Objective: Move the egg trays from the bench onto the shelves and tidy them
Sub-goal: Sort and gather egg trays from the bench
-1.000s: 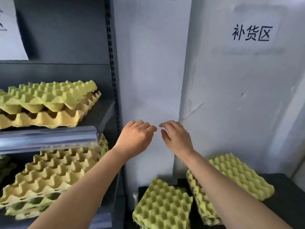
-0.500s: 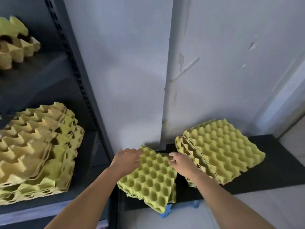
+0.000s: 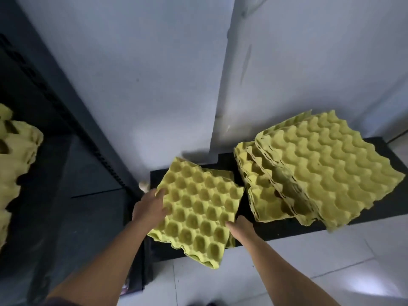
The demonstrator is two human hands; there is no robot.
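Observation:
A small stack of yellow-green egg trays (image 3: pixel 198 208), cups up, lies at the left end of the low black bench (image 3: pixel 287 230) and overhangs its front edge. My left hand (image 3: pixel 150 208) grips the stack's left edge with the thumb on top. My right hand (image 3: pixel 241 227) grips its right front edge, fingers partly hidden under the trays. A larger, untidy pile of egg trays (image 3: pixel 320 173) sits further right on the bench, fanned out and tilted.
A dark metal shelf unit (image 3: pixel 72 173) stands to the left, with more egg trays (image 3: pixel 15 168) stacked at its far left edge. A white wall rises behind the bench. Pale floor tiles (image 3: pixel 298 272) lie in front.
My view dropped from the shelves to the bench. Both hands came down from mid-air onto the small stack and slid along its edges, the right one toward the front.

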